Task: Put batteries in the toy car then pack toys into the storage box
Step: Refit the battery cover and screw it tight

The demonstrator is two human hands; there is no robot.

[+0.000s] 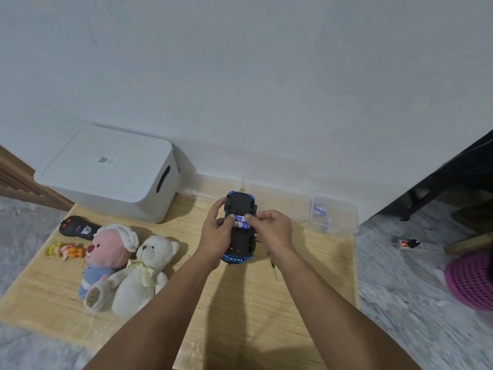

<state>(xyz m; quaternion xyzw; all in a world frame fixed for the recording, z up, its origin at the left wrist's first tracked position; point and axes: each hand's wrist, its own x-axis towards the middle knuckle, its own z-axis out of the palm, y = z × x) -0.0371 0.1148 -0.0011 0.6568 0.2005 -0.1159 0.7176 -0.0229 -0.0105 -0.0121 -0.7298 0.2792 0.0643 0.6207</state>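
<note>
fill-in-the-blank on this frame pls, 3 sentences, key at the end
1. The toy car lies ____ side up between both hands.
2. The storage box has its lid ____.
3. The white teddy bear lies beside a ____ plush.

Missing words: under; on; pink

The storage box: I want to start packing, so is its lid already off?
No, the white lid still sits closed on the storage box at the back left.

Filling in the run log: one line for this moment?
step: battery insertion | blue toy car upside down | left hand, right hand pressing blue-white batteries | white lidded storage box closed
</note>
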